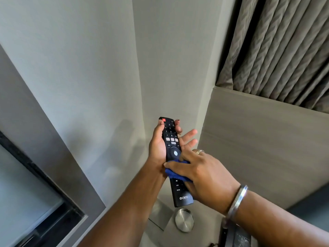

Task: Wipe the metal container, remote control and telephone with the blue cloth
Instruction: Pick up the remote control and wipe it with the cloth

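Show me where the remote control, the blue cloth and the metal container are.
remote control (171,139): head view, on its button face.
blue cloth (171,172): head view, on the fold below the thumb.
metal container (184,220): head view, on its round lid.

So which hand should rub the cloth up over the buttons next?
The right hand. It already presses the blue cloth on the remote, just below the round button. The left hand is wrapped around the remote's upper half, holding it up, so it is probably best left there.

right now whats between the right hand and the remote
The blue cloth, pressed by the right hand onto the remote control, as the head view shows.
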A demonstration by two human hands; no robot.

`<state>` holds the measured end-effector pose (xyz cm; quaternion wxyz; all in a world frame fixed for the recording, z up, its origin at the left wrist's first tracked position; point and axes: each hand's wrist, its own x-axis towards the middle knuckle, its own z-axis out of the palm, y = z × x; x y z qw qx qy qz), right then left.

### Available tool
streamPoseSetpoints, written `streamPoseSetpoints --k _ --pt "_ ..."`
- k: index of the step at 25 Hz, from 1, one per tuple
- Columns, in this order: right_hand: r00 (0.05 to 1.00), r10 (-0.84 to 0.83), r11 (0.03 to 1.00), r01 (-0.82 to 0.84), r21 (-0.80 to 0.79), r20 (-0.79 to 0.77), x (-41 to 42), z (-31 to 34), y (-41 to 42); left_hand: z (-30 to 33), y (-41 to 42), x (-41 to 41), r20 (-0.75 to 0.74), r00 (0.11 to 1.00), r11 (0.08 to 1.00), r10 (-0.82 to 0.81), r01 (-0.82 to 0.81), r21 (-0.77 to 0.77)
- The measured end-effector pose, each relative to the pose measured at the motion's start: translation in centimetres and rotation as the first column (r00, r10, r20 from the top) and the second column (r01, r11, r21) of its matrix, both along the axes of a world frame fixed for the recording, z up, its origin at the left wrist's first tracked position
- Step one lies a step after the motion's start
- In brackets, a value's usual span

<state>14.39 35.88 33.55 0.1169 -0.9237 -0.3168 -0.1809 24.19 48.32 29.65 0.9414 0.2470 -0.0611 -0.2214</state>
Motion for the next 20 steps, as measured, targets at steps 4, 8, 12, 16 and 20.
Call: streamPoseSetpoints --k 4,8,12,16,20 --pt "0.999 0.040 0.992 -0.036 -0.123 0.029 -0.1 -1.3 -1.5 -0.5 -0.1 -0.1 -0.051 0.997 0.994 -0.064 0.059 -0.091" --pt "0.986 0.124 0.964 -0.093 -0.249 0.115 0.9 -1.9 -3.8 -1.7 -0.6 -0.3 -0.148 0.970 0.975 -0.194 0.174 -0.140" --pt "0.958 0.252 0.903 -0.181 -0.391 0.137 1.3 -1.5 -5.3 -3.2 -1.2 -0.5 -0.200 0.943 0.957 -0.265 0.233 -0.171" --pt "0.968 0.216 0.886 -0.139 -0.442 0.129 2.0 -0.5 -6.3 -3.7 -1.2 -0.2 -0.230 0.936 0.957 -0.265 0.228 -0.178" --pt "0.995 0.059 0.977 -0.041 -0.210 0.083 1.7 -0.8 -4.8 -3.2 -1.2 -0.1 -0.189 0.959 0.973 -0.214 0.192 -0.127"
